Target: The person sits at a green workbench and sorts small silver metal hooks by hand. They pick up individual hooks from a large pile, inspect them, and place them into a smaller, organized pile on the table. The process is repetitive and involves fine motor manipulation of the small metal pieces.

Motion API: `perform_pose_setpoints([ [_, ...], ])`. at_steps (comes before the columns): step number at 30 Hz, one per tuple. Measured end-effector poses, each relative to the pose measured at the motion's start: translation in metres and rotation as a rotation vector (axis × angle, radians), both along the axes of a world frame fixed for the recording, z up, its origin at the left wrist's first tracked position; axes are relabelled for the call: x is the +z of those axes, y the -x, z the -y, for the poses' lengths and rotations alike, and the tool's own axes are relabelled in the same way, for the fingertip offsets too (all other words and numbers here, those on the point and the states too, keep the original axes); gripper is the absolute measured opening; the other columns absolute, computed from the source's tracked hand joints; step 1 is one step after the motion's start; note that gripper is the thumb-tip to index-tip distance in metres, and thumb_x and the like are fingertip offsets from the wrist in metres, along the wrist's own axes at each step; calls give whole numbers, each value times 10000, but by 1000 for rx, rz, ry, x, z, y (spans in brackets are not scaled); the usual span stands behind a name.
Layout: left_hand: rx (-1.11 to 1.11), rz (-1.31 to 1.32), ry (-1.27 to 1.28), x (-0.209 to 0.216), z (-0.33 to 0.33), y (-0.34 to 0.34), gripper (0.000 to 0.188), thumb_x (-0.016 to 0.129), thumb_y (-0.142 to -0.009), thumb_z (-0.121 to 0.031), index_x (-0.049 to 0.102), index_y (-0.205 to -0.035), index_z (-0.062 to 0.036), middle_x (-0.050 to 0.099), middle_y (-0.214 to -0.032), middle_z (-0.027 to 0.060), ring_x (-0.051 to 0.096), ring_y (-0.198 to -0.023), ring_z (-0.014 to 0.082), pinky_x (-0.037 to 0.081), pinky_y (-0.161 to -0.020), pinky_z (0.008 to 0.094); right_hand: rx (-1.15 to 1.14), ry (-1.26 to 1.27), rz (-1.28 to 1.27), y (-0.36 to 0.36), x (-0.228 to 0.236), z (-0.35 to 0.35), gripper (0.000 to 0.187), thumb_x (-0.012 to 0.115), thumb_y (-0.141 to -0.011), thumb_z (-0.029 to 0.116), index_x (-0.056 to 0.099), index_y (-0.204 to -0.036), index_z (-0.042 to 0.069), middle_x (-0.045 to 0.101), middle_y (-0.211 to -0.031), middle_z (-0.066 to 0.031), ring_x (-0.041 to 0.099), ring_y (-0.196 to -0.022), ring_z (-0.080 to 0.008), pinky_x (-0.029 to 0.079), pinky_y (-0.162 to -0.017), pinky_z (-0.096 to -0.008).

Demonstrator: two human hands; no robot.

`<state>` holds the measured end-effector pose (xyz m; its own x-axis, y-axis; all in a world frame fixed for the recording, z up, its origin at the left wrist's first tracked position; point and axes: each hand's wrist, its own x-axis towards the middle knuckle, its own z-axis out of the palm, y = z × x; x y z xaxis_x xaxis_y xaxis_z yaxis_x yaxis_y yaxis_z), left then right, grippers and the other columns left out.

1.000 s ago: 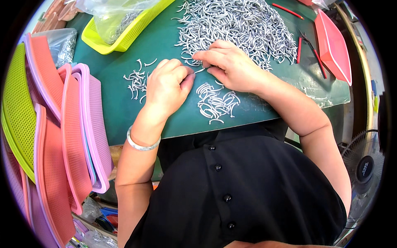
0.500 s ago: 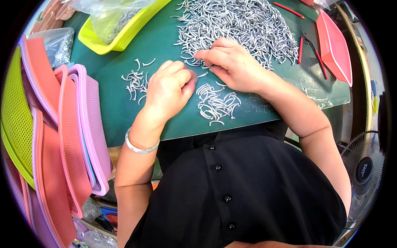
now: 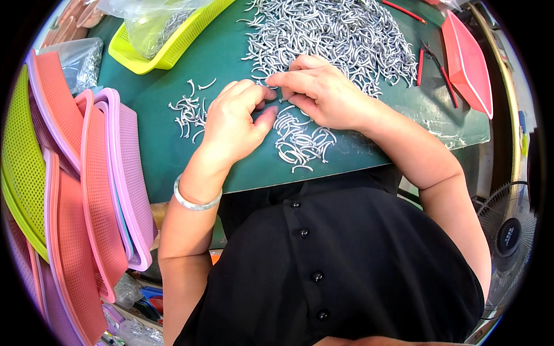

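Observation:
On the green tabletop [image 3: 156, 161], my left hand [image 3: 236, 122] has thumb and forefinger apart, with no piece visible between them. My right hand [image 3: 329, 95] is bent at the near edge of a large heap of short, curved silver-grey pieces [image 3: 334, 37]. Its forefinger reaches toward my left fingertips and its thumb is tucked beneath; what those fingers hold is hidden. Just below both hands lies a small group of the same pieces [image 3: 303, 144]. Left of my left hand is another small, loose group [image 3: 187, 114].
A lime-green perforated basket [image 3: 158, 60] holding a plastic bag stands at the back left. Stacked pink, purple and green baskets [image 3: 130, 173] crowd the left side. Red-handled pliers [image 3: 444, 81] and a pink tray [image 3: 464, 69] are at the right, above a fan [image 3: 508, 236].
My left thumb and forefinger have parted, and the grey piece they pinched is no longer between them. My right hand has shifted slightly left.

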<state>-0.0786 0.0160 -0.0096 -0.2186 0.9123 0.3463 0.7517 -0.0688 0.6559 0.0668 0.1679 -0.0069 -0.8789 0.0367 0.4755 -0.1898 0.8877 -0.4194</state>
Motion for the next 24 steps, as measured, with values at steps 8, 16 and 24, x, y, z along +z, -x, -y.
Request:
perform_pose_setpoints([
  [8, 16, -84, -36, -5, -5, -4, 122, 741, -711, -64, 685, -817, -79, 589, -745, 41, 578, -725, 254, 486, -648, 374, 21, 15, -11, -1, 0, 1, 448, 671, -733, -10, 628, -1171, 74, 650, -826, -15, 585, -880, -236, 475, -807, -388],
  [16, 121, -166, -123, 6, 8, 8, 95, 705, -723, -37, 674, -806, -73, 596, -754, 62, 586, -728, 271, 483, -654, 375, -92, 74, -11, -7, 17, -17, 396, 623, -803, -21, 631, -1191, 59, 640, -813, -37, 579, -826, -235, 482, -770, -345],
  [24, 415, -327, 38, 14, 56, 38, 141, 716, -716, -48, 676, -849, -67, 603, -797, 70, 590, -759, 261, 488, -682, 369, 28, -68, 64, -14, 13, -14, 482, 671, -727, -2, 607, -1200, 65, 634, -834, -13, 566, -927, -244, 438, -864, -394],
])
